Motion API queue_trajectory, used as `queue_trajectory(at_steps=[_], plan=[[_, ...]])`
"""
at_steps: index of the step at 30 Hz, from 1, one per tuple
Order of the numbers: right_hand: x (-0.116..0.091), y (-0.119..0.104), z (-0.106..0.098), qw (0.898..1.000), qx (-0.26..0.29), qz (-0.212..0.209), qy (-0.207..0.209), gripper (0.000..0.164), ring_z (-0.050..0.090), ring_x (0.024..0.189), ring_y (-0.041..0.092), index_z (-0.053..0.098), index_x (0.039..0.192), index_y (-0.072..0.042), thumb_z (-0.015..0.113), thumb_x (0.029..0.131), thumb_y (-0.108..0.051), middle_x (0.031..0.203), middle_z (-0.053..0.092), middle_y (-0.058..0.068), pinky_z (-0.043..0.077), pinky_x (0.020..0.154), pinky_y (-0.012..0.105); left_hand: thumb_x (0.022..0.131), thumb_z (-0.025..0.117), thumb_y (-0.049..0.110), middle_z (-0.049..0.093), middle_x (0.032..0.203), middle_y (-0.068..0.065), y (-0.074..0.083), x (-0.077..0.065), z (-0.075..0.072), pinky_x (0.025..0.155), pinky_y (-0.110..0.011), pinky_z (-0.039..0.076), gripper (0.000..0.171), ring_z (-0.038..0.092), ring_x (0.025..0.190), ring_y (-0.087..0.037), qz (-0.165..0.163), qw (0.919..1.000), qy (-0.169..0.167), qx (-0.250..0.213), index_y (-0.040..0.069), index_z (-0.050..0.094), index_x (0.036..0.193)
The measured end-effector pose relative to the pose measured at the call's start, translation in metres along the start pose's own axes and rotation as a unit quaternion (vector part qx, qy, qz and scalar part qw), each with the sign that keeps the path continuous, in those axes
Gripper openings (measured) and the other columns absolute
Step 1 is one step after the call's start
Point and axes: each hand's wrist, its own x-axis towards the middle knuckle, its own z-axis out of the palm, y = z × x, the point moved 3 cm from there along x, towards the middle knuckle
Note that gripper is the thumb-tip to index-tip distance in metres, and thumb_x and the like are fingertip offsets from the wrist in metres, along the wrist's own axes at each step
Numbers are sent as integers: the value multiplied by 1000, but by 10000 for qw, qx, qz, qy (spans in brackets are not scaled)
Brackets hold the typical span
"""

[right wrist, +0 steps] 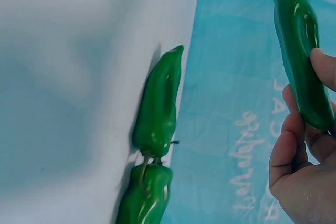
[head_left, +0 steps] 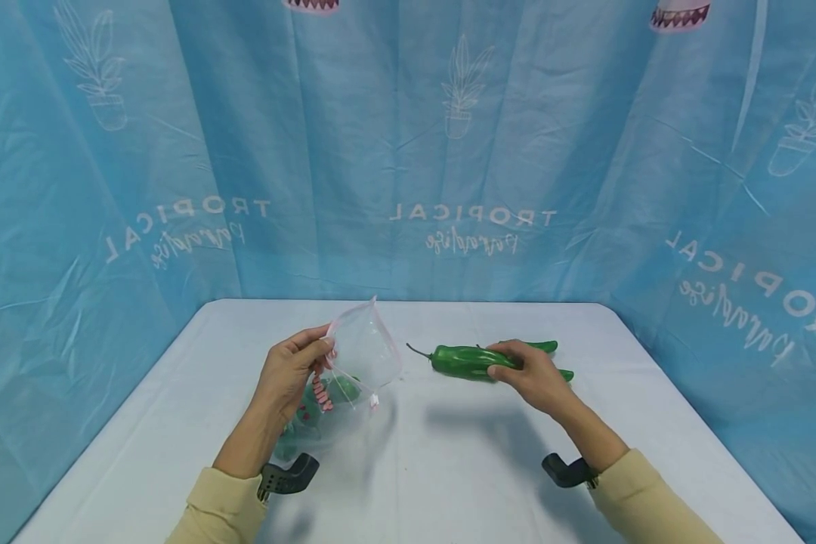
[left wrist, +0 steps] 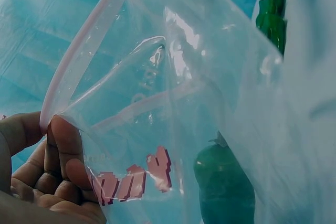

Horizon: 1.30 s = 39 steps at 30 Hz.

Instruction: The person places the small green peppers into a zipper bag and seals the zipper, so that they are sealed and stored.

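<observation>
My left hand (head_left: 292, 370) pinches the pink-edged mouth of a clear zip bag (left wrist: 147, 93) between thumb and fingers. Pink printed letters show on the bag's side, and green peppers (left wrist: 224, 187) show through its plastic. My right hand (head_left: 530, 378) grips a glossy green pepper (right wrist: 296, 45), thumb on one side and fingers on the other. That pepper is raised above the table, to the right of the bag; part of it is hidden by my hand. Beyond it, two more green peppers (right wrist: 157, 103) lie end to end on the table, stems together.
The white table (head_left: 415, 483) ends at a blue printed curtain (head_left: 394, 257), which closes off the back and both sides. Each wrist wears a black camera mount (head_left: 289, 476).
</observation>
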Motion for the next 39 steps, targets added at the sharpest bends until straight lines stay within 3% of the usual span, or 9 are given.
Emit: queue_trajectory(at_steps=[20,31,39], plan=[[23,-41,22,9997,16,-200,-145,37,53,81,16,61,121,-18,67,87,-29,107,64,4,47,67,30,90,65,21,63,73,10,0,1,0,60,-19,44,38,53,65,-6,80,9999,-21,-93,0,59,121],[31,-54,33,9994,-42,-260,-246,36,55,83,15,61,121,-18,68,87,-27,109,64,4,47,69,29,89,66,22,64,74,10,-1,0,-1,60,-19,44,24,53,65,-7,70,9998,-8,-165,12,65,110],[36,-64,41,9987,-192,-362,-313,37,56,87,16,61,121,-16,68,87,-27,110,63,4,48,71,29,89,65,21,64,74,10,0,1,0,60,-21,45,40,53,65,-8,51,9999,4,-127,-1,58,122]])
